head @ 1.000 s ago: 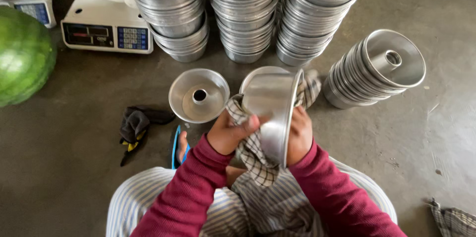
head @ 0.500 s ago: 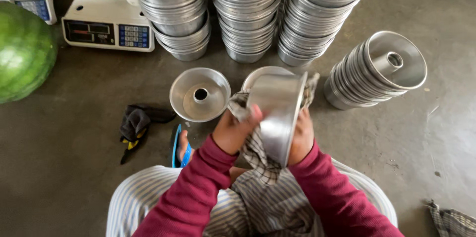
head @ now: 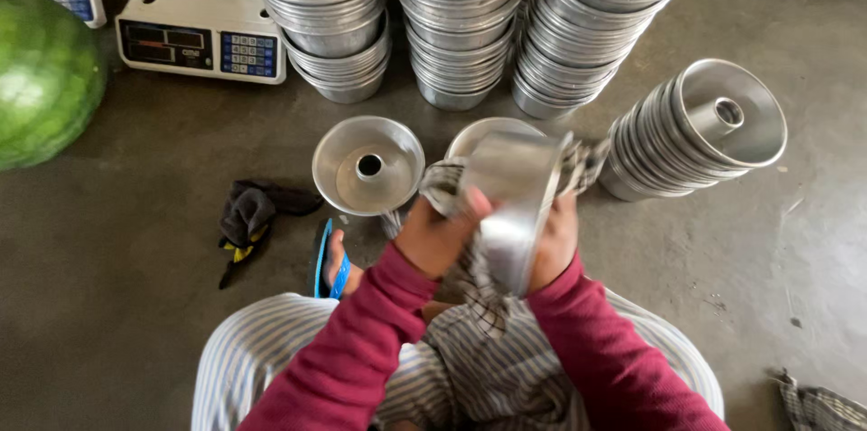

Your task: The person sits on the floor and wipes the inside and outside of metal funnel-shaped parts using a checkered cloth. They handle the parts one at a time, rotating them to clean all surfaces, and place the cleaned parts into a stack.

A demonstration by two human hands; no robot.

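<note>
I hold a shiny aluminium ring cake mould (head: 517,201) on its side above my lap. My right hand (head: 554,241) grips its right wall. My left hand (head: 439,234) presses a checked cloth (head: 470,282) against its left side; the cloth wraps partly round the mould and hangs down between my arms. Just left of my hands, another ring mould (head: 368,166) stands upright on the floor, its centre tube showing.
Three tall stacks of moulds (head: 461,16) stand at the back, and a tilted stack (head: 695,129) lies to the right. A white weighing scale (head: 194,29), a green watermelon (head: 41,79), a dark glove (head: 248,214), a blue sandal (head: 330,259) and a cloth corner (head: 817,404) are around.
The mould has turned in my hands from mouth-up to lying more on its side, and the cloth has shifted round it. My hands stayed in place.
</note>
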